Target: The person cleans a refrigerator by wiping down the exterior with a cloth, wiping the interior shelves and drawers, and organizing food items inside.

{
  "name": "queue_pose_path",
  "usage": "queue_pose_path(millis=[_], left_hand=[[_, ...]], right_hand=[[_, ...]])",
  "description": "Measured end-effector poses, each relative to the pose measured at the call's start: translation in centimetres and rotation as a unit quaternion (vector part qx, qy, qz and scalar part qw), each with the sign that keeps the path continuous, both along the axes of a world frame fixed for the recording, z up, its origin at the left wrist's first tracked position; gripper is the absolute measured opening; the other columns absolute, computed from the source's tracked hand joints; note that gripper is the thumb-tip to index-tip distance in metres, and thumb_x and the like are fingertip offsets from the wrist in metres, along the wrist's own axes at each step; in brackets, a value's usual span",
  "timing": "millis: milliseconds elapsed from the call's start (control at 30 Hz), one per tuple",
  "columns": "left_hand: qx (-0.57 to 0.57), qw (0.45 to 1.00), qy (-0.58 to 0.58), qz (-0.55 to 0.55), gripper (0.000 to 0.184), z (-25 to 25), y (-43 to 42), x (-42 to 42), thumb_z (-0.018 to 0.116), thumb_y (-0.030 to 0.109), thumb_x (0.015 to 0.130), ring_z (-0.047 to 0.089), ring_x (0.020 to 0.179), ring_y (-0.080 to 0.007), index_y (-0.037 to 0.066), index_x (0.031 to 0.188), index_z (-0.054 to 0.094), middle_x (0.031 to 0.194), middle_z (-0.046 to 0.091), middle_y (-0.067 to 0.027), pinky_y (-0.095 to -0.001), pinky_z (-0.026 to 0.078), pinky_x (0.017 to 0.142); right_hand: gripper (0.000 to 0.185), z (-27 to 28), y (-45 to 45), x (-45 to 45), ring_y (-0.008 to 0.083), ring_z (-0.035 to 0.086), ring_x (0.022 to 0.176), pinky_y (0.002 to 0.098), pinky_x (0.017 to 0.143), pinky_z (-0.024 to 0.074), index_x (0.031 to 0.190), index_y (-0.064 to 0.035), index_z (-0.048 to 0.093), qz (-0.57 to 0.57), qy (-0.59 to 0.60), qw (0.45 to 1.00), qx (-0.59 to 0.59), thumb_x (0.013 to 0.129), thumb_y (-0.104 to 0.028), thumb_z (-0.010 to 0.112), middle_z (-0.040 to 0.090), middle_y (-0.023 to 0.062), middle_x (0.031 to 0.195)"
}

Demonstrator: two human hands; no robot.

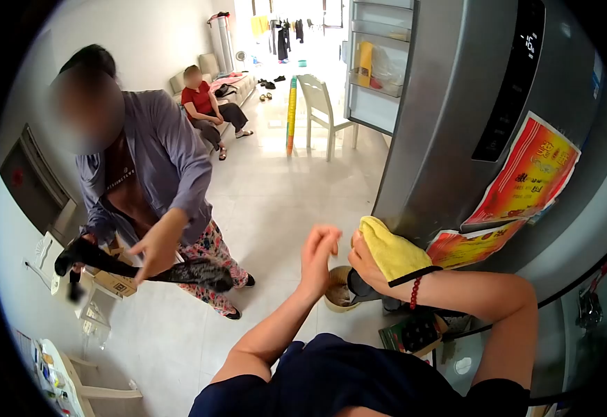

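A yellow cloth point(395, 250) with a black edge drapes over my right hand point(363, 258) and hangs back toward the wrist, where there is a red bead bracelet. That hand is closed, its fingers partly hidden, close beside the lower edge of a grey refrigerator door point(432, 125). My left hand point(319, 251) is raised just to the left of it, fingers curled in, with nothing visible in them. Two red and yellow printed sheets, one a poster point(526, 170), are stuck to the refrigerator front near my right forearm.
At left, another person point(154, 149) holds a long black object point(133, 267). A bin point(338, 295) stands on the floor below my hands. Farther back are a white chair point(321, 104), a seated person point(203, 104) and an open door with shelves point(380, 62). A table point(67, 379) is at lower left.
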State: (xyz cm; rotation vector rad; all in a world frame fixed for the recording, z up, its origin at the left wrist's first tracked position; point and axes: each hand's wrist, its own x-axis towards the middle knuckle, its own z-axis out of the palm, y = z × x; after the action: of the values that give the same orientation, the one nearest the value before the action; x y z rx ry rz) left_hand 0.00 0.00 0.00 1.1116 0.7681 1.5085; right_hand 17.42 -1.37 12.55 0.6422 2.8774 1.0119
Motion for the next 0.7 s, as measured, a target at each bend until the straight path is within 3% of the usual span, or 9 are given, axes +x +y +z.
queue_pose_path(millis=[33,100,167,233,333,467,533,600,700], left_hand=[[0.005,0.999,0.033,-0.023,0.059,0.1,-0.8,0.5,0.053,0.051,0.092,0.052,0.106,-0.0131,0.005,0.128,0.048,0.117,0.055,-0.0032,-0.0284,0.042,0.088],[-0.023,0.996,-0.042,-0.078,0.049,1.5,-6.8,0.7,0.045,0.035,0.1,0.05,0.118,-0.0176,0.004,0.137,0.04,0.128,0.05,-0.009,-0.0309,0.042,0.099],[0.049,0.997,0.018,-0.054,0.072,0.6,-6.1,2.6,0.042,0.049,0.098,0.033,0.136,-0.0227,0.003,0.148,0.02,0.145,0.035,-0.012,-0.0356,0.025,0.113],[0.071,0.997,-0.018,-0.027,0.079,1.3,-4.3,4.9,0.041,0.05,0.098,0.018,0.144,-0.025,0.003,0.152,0.006,0.155,0.018,-0.0144,-0.0365,0.014,0.117],[0.09,0.995,-0.012,-0.033,0.081,1.1,-2.6,7.1,0.042,0.045,0.099,0.006,0.147,-0.0259,0.003,0.152,-0.004,0.159,0.005,-0.0154,-0.0373,0.009,0.118],[0.159,0.982,0.1,0.003,0.079,-0.6,2.0,9.3,0.043,0.039,0.098,0.009,0.146,-0.0278,0.005,0.152,-0.003,0.159,0.007,-0.0157,-0.0385,0.01,0.118],[0.221,0.928,0.285,0.09,0.074,-3.9,8.9,10.9,0.043,0.037,0.098,0.013,0.146,-0.0288,0.005,0.152,0.004,0.158,0.012,-0.016,-0.0388,0.011,0.117],[0.271,0.902,0.309,0.129,0.069,-1.9,11.9,12.1,0.041,0.036,0.099,0.017,0.144,-0.0294,0.004,0.152,0.01,0.156,0.018,-0.0168,-0.0386,0.013,0.117],[0.306,0.948,0.051,0.068,0.06,8.6,9.5,12.3,0.033,0.036,0.101,0.025,0.142,-0.0295,0.003,0.15,0.02,0.153,0.026,-0.0177,-0.0363,0.017,0.115]], right_hand=[[0.026,-0.4,0.9,0.2,0.0344,0.057,0.096,0.0407,0.092,0.044,0.096,0.0013,0.063,-0.021,0.058,0.996,-0.07,0.077,-0.016,0.056,0.055,0.0195,0.126],[0.025,-1.8,-1.2,-1.3,0.0337,0.058,0.089,0.0407,0.089,0.0452,0.095,0.0025,0.062,-0.03,0.133,0.978,-0.157,0.078,-0.015,0.056,0.055,0.0214,0.126],[0.024,-0.6,-0.6,-1.2,0.0332,0.058,0.089,0.0405,0.088,0.0452,0.095,0.0034,0.062,0.015,0.116,0.984,-0.131,0.076,-0.011,0.058,0.053,0.0241,0.127],[0.025,0.1,0.2,-1.2,0.0334,0.058,0.09,0.0405,0.088,0.0451,0.096,0.0047,0.061,0.061,0.109,0.982,-0.141,0.073,-0.006,0.061,0.051,0.0269,0.128],[0.026,2.9,-0.8,0.7,0.0303,0.06,0.093,0.0377,0.088,0.0464,0.095,0.0043,0.061,0.039,0.075,0.983,-0.163,0.073,-0.008,0.063,0.051,0.0238,0.128],[0.027,9.1,-3.7,1.9,0.0269,0.063,0.092,0.0374,0.087,0.048,0.096,0.0014,0.064,0.015,0.071,0.972,-0.224,0.071,-0.009,0.067,0.06,0.0161,0.117],[0.029,11.7,-4.5,3.0,0.026,0.064,0.093,0.038,0.088,0.0487,0.097,-0.0009,0.066,0.101,0.172,0.958,-0.207,0.069,-0.009,0.07,0.064,0.0123,0.11],[0.03,13.3,-3.0,3.7,0.0269,0.063,0.103,0.0471,0.1,0.0439,0.098,-0.0036,0.066,0.134,0.235,0.962,-0.024,0.068,-0.008,0.071,0.066,0.011,0.107],[0.023,15.6,2.3,3.7,0.0262,0.056,0.116,0.0475,0.111,0.0313,0.096,-0.0016,0.068,0.096,0.207,0.96,0.166,0.077,-0.013,0.068,0.067,0.0105,0.104]])
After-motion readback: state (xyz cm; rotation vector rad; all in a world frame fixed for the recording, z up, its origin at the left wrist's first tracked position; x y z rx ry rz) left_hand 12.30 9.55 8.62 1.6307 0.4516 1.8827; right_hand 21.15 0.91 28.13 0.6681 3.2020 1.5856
